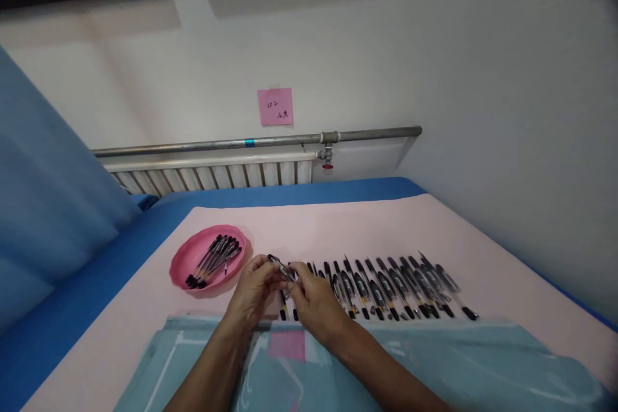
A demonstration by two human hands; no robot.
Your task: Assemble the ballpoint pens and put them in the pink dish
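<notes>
Between my two hands is a black-and-clear pen [280,266], held at a slant over the pink sheet. The fingers of my left hand [258,286] pinch its upper left end. At its lower right end, the fingers of my right hand [311,299] are closed around it. My fingers hide part of the pen. To the right of my hands lies a long row of pen parts [386,286], with black caps, barrels and small metal tips. A pink dish [181,265] at the left holds several pens [217,261] lying together.
A pale pink sheet [309,228] covers the blue table [338,190]. Along the front edge lies a light blue plastic mat [434,367]. Behind stand a radiator [232,174] and a metal pipe [280,141]; a blue curtain [53,193] hangs at the left.
</notes>
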